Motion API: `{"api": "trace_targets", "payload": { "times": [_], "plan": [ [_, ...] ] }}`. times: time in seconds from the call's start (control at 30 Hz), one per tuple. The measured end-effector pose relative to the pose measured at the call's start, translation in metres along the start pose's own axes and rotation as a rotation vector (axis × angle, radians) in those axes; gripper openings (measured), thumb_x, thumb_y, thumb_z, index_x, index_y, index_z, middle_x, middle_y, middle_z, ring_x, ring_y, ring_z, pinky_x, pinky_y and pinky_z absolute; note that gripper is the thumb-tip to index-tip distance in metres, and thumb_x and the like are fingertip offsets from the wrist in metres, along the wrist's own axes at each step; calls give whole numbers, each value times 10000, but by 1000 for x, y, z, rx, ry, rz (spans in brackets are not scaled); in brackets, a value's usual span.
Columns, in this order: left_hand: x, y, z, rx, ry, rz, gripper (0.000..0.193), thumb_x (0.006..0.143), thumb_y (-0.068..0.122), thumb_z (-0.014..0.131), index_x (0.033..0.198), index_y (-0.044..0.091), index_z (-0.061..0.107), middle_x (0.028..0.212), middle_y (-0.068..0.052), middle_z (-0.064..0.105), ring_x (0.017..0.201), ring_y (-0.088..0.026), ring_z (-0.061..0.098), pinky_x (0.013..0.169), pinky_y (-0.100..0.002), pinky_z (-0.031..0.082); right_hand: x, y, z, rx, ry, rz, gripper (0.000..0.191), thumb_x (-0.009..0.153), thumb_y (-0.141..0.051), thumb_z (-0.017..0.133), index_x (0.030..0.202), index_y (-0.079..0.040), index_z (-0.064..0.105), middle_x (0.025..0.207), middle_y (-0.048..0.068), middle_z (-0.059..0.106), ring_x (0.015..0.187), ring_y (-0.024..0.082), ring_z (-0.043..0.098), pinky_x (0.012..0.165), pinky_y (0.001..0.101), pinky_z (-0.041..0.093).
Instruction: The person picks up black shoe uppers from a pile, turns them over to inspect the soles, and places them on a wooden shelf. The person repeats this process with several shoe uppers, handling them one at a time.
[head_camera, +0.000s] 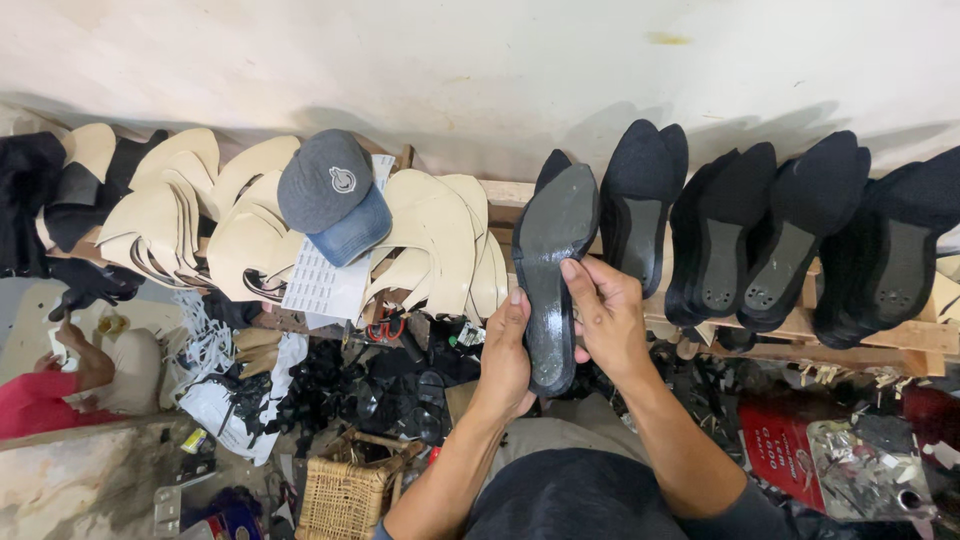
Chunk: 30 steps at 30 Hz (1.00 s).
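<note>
Two bare hands meet around one black shoe (551, 270), which is held sole-up and pointed toe away from the person, in the middle of the head view. The left hand (505, 352) grips the shoe's heel end from the left, its fingers curled up along the edge of the dark grey sole. The right hand (607, 318) clasps the shoe from the other side, with a fingertip pressed onto the sole near its waist. Just beyond the right hand, and running off to its right, a row of black shoes (770, 235) stands toe-up on a wooden rack (905, 340) against the pale wall (480, 60); each shows a grey sole. Beyond the left hand and off to its left, a stack of cream-coloured cut pieces (230, 225) fans out along the same ledge. On that stack rests a grey and blue cap (330, 195), with a white printed sheet (325, 285) under it. Below the left hand, nearer the person, a woven basket (345, 495) sits among black scraps (350, 385) on the floor. Far to the left of the left hand, another person in a red top (35, 400) crouches low. Below the right hand and to its right lies a red packet (780, 450).
</note>
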<state>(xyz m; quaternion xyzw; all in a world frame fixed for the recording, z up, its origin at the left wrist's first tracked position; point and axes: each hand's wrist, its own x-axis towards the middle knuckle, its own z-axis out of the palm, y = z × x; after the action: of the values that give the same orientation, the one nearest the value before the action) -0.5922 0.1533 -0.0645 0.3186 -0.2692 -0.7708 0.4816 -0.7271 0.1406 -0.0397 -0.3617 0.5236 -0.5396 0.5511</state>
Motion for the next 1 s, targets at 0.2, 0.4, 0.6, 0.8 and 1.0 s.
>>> {"api": "trace_targets", "payload": {
  "times": [0.2, 0.4, 0.6, 0.8, 1.0],
  "plan": [
    [-2, -2, 0, 55, 48, 42, 506, 1108, 440, 370, 1233, -6, 573, 864, -170, 720, 620, -229, 715, 565, -314, 603, -4, 9, 4, 7, 1, 51, 296, 1037, -262, 546, 957, -9, 677, 602, -21, 538, 417, 46, 438, 304, 227, 334],
    [1, -8, -16, 151, 112, 125, 414, 1125, 355, 409, 1151, -9, 606, 877, -52, 659, 686, -112, 609, 600, -254, 510, -8, 19, 3, -89, -64, 96, 252, 1030, -264, 562, 1027, -49, 695, 668, -56, 552, 511, 16, 472, 394, 208, 389],
    [5, -23, -29, 124, 173, 182, 373, 1125, 323, 441, 1082, 3, 627, 879, 1, 602, 741, -68, 528, 644, -239, 455, -14, 25, 2, -209, -83, 15, 225, 1023, -216, 599, 1150, -62, 702, 717, -52, 552, 551, 24, 438, 481, 202, 367],
    [7, -26, -31, 121, 195, 202, 380, 1121, 321, 432, 1080, 3, 636, 918, 5, 627, 792, -59, 547, 701, -230, 470, -18, 35, 0, 16, -228, -38, 337, 974, -151, 620, 1290, -36, 617, 1040, -66, 693, 879, -9, 601, 786, 168, 500],
    [5, -27, -14, 194, 114, 115, 378, 1113, 329, 418, 1097, 19, 632, 881, 2, 648, 745, -66, 553, 665, -234, 475, -4, 53, -18, 160, -56, 156, 299, 1090, -304, 612, 972, -29, 600, 706, -22, 587, 511, 60, 466, 406, 222, 319]
  ]
}}
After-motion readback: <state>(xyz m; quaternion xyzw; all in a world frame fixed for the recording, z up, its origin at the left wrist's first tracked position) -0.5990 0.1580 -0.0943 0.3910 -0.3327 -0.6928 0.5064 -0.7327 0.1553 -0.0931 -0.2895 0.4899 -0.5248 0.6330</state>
